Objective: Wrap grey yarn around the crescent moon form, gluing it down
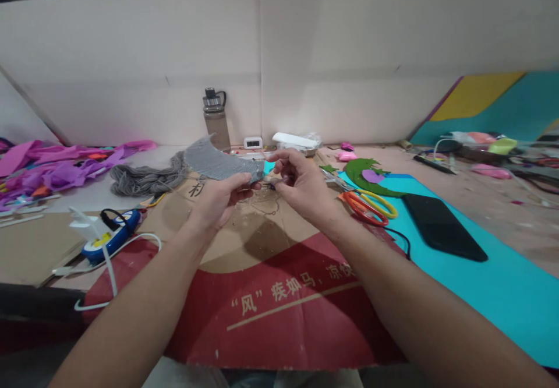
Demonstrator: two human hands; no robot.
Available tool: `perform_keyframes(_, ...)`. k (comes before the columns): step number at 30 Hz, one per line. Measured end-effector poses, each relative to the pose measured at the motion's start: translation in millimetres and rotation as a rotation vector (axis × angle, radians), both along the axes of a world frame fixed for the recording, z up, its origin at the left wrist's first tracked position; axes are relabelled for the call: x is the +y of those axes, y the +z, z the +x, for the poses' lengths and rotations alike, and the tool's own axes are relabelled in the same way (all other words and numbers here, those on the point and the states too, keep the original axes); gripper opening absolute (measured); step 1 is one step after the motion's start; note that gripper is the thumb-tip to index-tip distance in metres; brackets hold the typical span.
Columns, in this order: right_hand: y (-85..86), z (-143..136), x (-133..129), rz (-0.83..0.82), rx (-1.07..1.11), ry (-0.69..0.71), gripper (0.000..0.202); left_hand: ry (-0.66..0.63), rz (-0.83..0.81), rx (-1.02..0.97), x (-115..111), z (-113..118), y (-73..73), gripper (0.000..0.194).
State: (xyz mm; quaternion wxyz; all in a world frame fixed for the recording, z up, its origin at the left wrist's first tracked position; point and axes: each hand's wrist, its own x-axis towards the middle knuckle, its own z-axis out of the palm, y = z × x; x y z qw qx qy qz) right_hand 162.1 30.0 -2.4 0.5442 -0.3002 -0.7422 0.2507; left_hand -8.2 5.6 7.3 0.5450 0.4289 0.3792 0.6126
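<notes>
A grey crescent-shaped piece (218, 161), its surface lined like wrapped yarn, is raised above a cardboard sheet. My left hand (225, 198) is closed on its lower right part, thumb on top. Past the grey part, a bare bright-blue end (269, 167) shows between my hands. My right hand (299, 181) is at that end, fingers curled and thumb and fingertips pinched together; what they hold is too small to make out. A skein of grey yarn (146, 175) lies to the left of the crescent.
Red-and-tan cardboard (279, 324) lies under my hands. At right are orange-handled scissors (364, 208), a green felt-like piece (356, 172), a black phone (443, 225) and a blue sheet (493, 295). A power strip (111, 239) with cables is left; a bottle (216, 123) stands behind.
</notes>
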Motion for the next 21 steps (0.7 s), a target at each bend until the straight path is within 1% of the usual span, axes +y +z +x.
perform_keyframes(3, 0.4, 3.4, -1.0, 0.126, -0.115, -0.042, 0.042, 0.023, -0.002, -0.014, -0.3, 0.4, 1.8, 0.024)
perform_keyframes(6, 0.5, 6.5, -1.2, 0.275, -0.229, -0.116, 0.034, 0.033, 0.000, -0.026, 0.2, -0.3, 2.2, 0.025)
perform_keyframes(9, -0.4, 8.4, -0.9, 0.384, -0.279, -0.128, 0.024, 0.027, -0.001, -0.030, 0.8, -1.1, 1.7, 0.022)
perform_keyframes(13, -2.5, 8.9, -0.7, 0.435, -0.283, -0.144, 0.011, 0.018, -0.016, -0.018, 1.4, -1.3, -0.1, 0.019)
perform_keyframes(17, -2.5, 8.2, -1.3, 0.445, -0.287, -0.168, 0.011, -0.001, -0.011, 0.003, 1.4, -1.4, -2.5, 0.018)
perform_keyframes(21, -1.0, 7.6, -1.3, 0.398, -0.234, -0.165, 0.008, -0.023, 0.006, 0.014, 0.7, -1.4, -3.7, 0.018)
